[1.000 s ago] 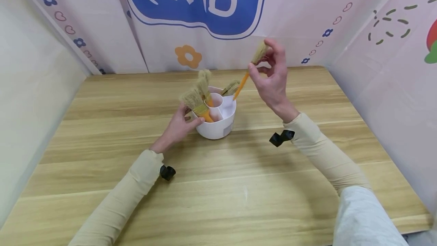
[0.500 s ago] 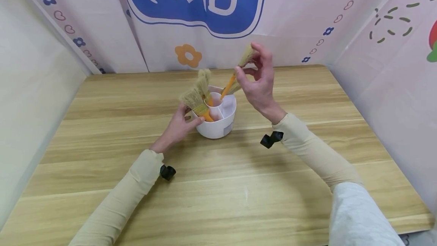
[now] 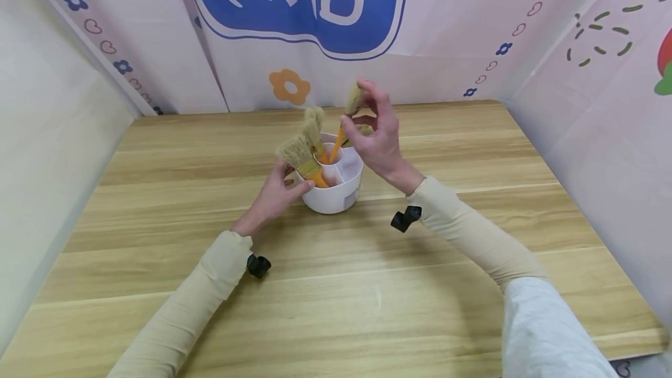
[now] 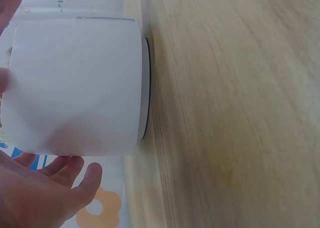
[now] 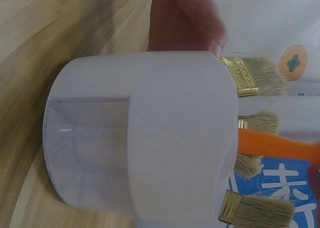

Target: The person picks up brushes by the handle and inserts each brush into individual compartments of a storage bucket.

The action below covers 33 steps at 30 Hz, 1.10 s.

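A white divided desk organizer (image 3: 328,200) stands on the table, its sections splayed around a round centre cup (image 3: 332,146). My left hand (image 3: 270,197) grips its left side, thumb at the front rim and fingers along the far side. Pinched by the bristle end in my right hand (image 3: 380,136), a paintbrush (image 3: 337,144) points its orange handle down into the centre cup. In the right wrist view that handle (image 5: 272,144) enters over the rim; the fingers are mostly out of frame. Other bristle brushes (image 3: 296,153) stand bristles up in the organizer, one partly behind my right hand.
The wooden table (image 3: 336,308) stretches out on all sides of the organizer. Behind it rises a printed white backdrop (image 3: 436,80), close to the far table edge. A clear window (image 5: 90,153) shows low on the organizer's wall in the right wrist view.
My right hand has moved left and lower with the paintbrush, bringing its handle from above the organizer's right section into the centre cup. The left hand has stayed put.
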Each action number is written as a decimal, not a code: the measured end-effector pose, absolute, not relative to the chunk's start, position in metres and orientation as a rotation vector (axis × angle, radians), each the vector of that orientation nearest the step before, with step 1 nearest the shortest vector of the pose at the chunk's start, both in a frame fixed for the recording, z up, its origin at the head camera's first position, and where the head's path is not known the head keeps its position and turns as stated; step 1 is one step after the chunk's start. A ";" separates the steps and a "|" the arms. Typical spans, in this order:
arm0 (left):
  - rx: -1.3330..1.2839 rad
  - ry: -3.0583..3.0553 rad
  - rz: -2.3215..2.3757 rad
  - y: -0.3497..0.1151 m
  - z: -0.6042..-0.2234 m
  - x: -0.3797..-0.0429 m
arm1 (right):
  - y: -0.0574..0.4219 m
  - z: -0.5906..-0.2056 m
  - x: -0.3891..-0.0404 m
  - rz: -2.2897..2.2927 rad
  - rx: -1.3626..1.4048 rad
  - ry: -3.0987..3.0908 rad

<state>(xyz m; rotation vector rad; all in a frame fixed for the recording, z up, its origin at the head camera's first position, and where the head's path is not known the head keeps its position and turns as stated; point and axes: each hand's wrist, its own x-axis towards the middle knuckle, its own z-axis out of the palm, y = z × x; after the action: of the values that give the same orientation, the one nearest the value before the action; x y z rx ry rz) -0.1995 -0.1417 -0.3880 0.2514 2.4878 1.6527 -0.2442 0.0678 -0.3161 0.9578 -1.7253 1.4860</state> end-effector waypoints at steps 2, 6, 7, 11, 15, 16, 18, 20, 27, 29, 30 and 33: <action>0.257 2.486 1.655 -0.142 -0.388 -0.199 | 0.066 -0.318 -0.245 1.472 0.963 -1.745; 0.263 2.488 1.659 -0.142 -0.387 -0.199 | 0.063 -0.320 -0.246 1.454 0.970 -1.791; 0.263 2.490 1.660 -0.142 -0.387 -0.199 | 0.062 -0.321 -0.246 1.451 0.974 -1.804; 0.265 2.492 1.667 -0.142 -0.387 -0.200 | 0.059 -0.323 -0.245 1.430 0.984 -1.857; 0.267 2.491 1.679 -0.141 -0.389 -0.200 | 0.056 -0.325 -0.242 1.370 0.981 -1.927; 0.267 2.490 1.680 -0.141 -0.389 -0.200 | 0.055 -0.325 -0.242 1.346 0.980 -1.949; 0.264 2.490 1.682 -0.141 -0.389 -0.200 | 0.053 -0.326 -0.241 1.292 0.970 -2.003; 0.264 2.489 1.683 -0.141 -0.389 -0.200 | 0.052 -0.325 -0.239 1.244 0.964 -2.053; 0.272 2.499 1.680 -0.141 -0.389 -0.200 | 0.046 -0.325 -0.236 1.104 0.977 -2.159; 0.276 2.503 1.678 -0.141 -0.389 -0.200 | 0.043 -0.326 -0.234 1.064 0.989 -2.172; 0.280 2.503 1.680 -0.141 -0.389 -0.200 | 0.042 -0.327 -0.233 1.039 0.993 -2.178; 0.286 2.501 1.685 -0.141 -0.390 -0.200 | 0.040 -0.329 -0.231 0.987 0.981 -2.195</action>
<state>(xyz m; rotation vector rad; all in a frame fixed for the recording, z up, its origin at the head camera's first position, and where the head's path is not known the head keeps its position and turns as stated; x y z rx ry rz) -0.1998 -0.1414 -0.3897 0.2863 2.5011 1.6851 -0.2313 0.0398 -0.3294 0.9815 -2.1946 0.9870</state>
